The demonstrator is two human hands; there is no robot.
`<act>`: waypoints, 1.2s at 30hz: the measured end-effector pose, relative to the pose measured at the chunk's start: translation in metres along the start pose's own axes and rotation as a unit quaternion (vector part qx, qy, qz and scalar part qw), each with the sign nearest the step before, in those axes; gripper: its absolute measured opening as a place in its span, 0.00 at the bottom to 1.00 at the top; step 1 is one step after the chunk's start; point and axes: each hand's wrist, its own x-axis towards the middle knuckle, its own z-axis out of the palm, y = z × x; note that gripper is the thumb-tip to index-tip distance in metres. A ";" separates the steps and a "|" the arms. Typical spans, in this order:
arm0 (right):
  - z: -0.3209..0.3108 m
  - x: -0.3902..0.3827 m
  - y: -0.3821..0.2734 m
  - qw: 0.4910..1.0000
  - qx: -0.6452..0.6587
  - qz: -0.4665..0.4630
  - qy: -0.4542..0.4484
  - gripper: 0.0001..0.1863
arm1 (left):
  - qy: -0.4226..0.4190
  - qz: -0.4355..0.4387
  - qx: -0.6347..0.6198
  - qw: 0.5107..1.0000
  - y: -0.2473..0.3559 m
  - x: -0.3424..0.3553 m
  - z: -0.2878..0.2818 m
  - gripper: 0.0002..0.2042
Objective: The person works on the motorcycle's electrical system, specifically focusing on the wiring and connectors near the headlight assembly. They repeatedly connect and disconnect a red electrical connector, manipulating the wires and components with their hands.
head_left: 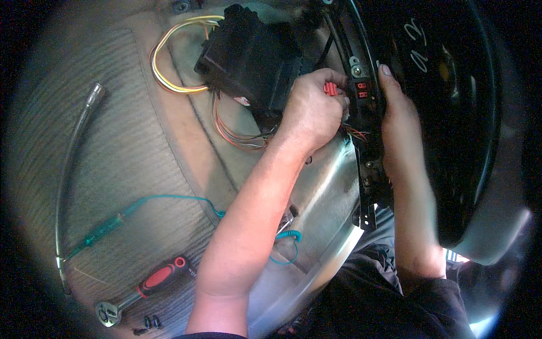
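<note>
My left hand [316, 104] is closed, with a small red connector plug [331, 88] pinched in its fingers. Just right of it, two red sockets [362, 90] sit in the edge of a large glossy black panel [446, 113], which has pale handwritten marks. My right hand [400, 113] grips that panel's edge with the thumb on top; its other fingers are hidden. Thin coloured wires [357, 133] show below my left hand. Beyond my left wrist lies a black box [248, 56] with looped yellow, white and red wires [161, 56].
On the ribbed grey surface at left lie a long metal bar [69, 152], a teal probe [101, 230] with a cord partly coiled [289, 235], a ratchet [141, 291] with a red-and-black handle, and a few small dark bolts [149, 322]. A curved metal edge [333, 260] runs near my body.
</note>
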 end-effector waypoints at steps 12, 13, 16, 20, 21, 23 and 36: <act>0.003 -0.013 -0.021 0.987 0.124 0.088 0.053 0.23 | 0.114 0.075 -0.065 0.989 -0.007 -0.004 0.017 0.21; 0.003 -0.014 -0.020 0.989 0.112 0.073 0.070 0.22 | 0.105 0.052 -0.099 0.988 -0.007 -0.003 0.017 0.21; 0.003 -0.017 -0.024 0.988 0.116 0.062 0.076 0.21 | 0.081 0.003 -0.162 0.983 -0.006 -0.004 0.015 0.20; 0.003 -0.016 -0.025 0.981 0.158 0.099 0.046 0.20 | 0.042 0.007 -0.192 0.981 -0.008 -0.003 0.010 0.18; 0.004 -0.015 -0.023 0.985 0.152 0.076 0.042 0.21 | 0.037 0.023 -0.161 0.986 -0.009 -0.002 0.008 0.18; 0.005 -0.012 -0.018 0.989 0.139 0.031 0.035 0.21 | 0.028 0.054 -0.100 0.993 -0.011 0.000 0.006 0.18; 0.000 -0.016 -0.014 0.996 0.029 -0.017 0.083 0.22 | -0.031 -0.015 -0.219 0.975 -0.014 0.005 0.004 0.22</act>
